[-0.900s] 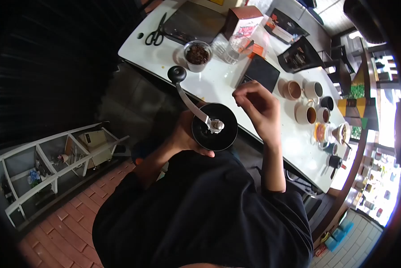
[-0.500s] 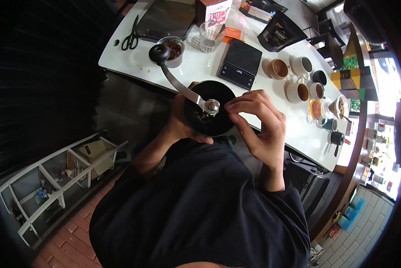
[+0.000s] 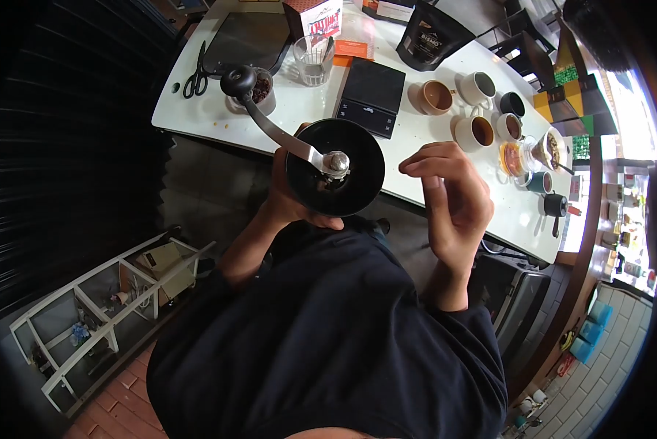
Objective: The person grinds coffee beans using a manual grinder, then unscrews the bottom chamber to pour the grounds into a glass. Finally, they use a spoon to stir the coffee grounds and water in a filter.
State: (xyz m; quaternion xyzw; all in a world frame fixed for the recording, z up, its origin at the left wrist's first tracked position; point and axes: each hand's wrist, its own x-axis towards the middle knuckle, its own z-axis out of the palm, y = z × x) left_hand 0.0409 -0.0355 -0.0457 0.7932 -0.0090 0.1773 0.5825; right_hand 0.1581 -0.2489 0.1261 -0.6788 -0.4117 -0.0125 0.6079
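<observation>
Harsh white light burns out the window (image 3: 639, 164) at the right edge. The white table (image 3: 445, 172) is bright; the crank (image 3: 277, 135) has a pale sheen. The curtain (image 3: 58, 146) at left and the shirt (image 3: 328, 322) sink toward black. Fisheye distortion bends the borders, corners darken, and small print looks soft.

Black scissors (image 3: 200, 67) are seen beyond the left hand (image 3: 283, 199), beside a dark tray (image 3: 246, 42); past the right hand (image 3: 460, 205), several cups (image 3: 477, 86) are grouped near a black pouch (image 3: 431, 40).

Black grinder (image 3: 365, 170), open-topped, silver crank (image 3: 271, 132) attached
</observation>
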